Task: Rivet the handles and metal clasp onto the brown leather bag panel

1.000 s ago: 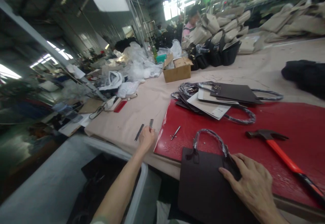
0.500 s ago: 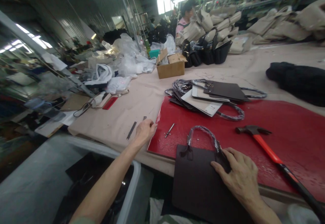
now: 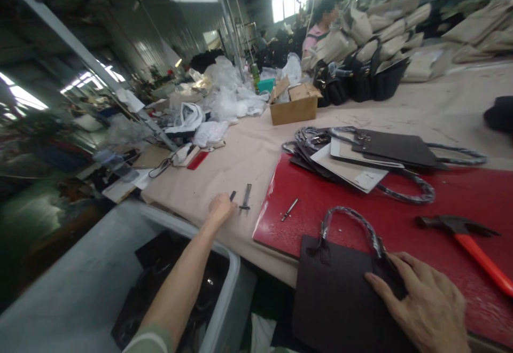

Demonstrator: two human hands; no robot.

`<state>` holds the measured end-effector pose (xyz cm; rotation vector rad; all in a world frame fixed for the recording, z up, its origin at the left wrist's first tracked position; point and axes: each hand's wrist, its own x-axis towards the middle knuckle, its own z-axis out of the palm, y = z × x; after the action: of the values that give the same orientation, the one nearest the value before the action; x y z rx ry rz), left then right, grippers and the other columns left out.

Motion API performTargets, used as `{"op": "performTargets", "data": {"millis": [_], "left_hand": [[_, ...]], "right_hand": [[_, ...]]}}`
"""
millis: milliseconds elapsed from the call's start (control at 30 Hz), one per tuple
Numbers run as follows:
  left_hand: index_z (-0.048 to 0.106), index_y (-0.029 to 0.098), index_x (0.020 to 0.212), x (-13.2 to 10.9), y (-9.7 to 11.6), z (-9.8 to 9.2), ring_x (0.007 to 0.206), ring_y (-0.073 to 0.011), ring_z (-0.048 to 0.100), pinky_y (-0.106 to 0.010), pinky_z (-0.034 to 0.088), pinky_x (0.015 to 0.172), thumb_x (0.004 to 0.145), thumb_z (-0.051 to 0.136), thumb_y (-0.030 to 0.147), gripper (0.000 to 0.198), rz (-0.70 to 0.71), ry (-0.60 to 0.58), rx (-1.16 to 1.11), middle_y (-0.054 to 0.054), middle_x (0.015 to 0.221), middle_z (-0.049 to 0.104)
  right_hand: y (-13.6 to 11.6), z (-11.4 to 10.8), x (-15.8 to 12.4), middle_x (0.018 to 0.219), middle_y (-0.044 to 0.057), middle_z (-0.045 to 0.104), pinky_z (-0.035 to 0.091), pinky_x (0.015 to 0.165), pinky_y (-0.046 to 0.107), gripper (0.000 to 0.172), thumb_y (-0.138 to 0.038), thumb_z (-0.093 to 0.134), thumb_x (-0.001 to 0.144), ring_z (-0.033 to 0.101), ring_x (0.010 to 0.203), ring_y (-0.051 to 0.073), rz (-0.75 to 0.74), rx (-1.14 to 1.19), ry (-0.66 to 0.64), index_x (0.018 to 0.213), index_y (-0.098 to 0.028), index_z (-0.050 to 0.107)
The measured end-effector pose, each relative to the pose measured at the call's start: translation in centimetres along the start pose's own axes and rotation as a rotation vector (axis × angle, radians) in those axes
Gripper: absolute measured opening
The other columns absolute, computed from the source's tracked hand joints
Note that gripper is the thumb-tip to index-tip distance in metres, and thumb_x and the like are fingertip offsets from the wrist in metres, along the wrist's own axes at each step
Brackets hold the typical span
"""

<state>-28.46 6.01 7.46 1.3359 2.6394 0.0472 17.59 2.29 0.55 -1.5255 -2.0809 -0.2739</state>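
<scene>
My right hand [image 3: 427, 294] grips the upper right part of a dark brown handbag panel [image 3: 336, 294], thumb across its front. The panel hangs over the table's front edge. Its handle [image 3: 350, 215] is wrapped in clear plastic and arches over a red board [image 3: 276, 225]. My left hand [image 3: 221, 209] is closed on a short dark flat strip [image 3: 233, 196] on the table cloth, with one end showing past the fingers. Just right of it lies a slim dark tool with a crosspiece [image 3: 246, 199]. A thin metal rod [image 3: 289, 210] rests on the board.
A claw hammer [image 3: 476, 246] lies on the board at right. Behind are stacked bag panels with wrapped handles [image 3: 396, 144] and a cardboard box [image 3: 294, 111]. A grey bin [image 3: 234, 267] stands below the table's front edge. Another person [image 3: 316, 32] is behind beige bags.
My left hand has moved left from the slim tool onto the dark strip and closed on it. The view has turned left. My right hand still grips the panel.
</scene>
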Motion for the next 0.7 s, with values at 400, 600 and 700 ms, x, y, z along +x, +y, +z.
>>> {"op": "performTargets", "data": {"millis": [400, 600, 700], "left_hand": [[0.051, 0.019, 0.052, 2.8, -3.4, 2.5, 0.041, -0.0179, 0.050, -0.025, 0.036, 0.046, 0.060, 0.071, 0.020, 0.022, -0.074, -0.188, -0.335, 0.002, 0.038, 0.044], [0.051, 0.018, 0.054, 0.8, -4.5, 2.9, 0.038, -0.0146, 0.044, -0.023, 0.031, 0.041, 0.059, 0.068, 0.021, 0.019, -0.046, -0.148, -0.546, 0.005, 0.038, 0.041], [0.053, 0.016, 0.057, 0.0, -4.5, 3.0, 0.042, -0.0161, 0.050, -0.023, 0.035, 0.042, 0.059, 0.065, 0.018, 0.012, -0.053, -0.080, -0.661, 0.002, 0.041, 0.047]], "right_hand": [[-0.5, -1.0, -0.7, 0.121, 0.011, 0.060, 0.041, 0.091, 0.047, 0.049, -0.056, 0.055, 0.090, 0.052, 0.106, 0.032, 0.079, 0.066, -0.137, 0.121, -0.019, 0.060], [-0.4, -1.0, -0.8, 0.123, 0.012, 0.059, 0.037, 0.095, 0.047, 0.049, -0.052, 0.064, 0.086, 0.050, 0.109, 0.032, 0.098, 0.145, -0.164, 0.123, -0.019, 0.060], [-0.5, -1.2, -0.8, 0.123, 0.012, 0.059, 0.037, 0.095, 0.047, 0.048, -0.050, 0.065, 0.086, 0.050, 0.109, 0.031, 0.097, 0.150, -0.161, 0.122, -0.019, 0.060]]}}
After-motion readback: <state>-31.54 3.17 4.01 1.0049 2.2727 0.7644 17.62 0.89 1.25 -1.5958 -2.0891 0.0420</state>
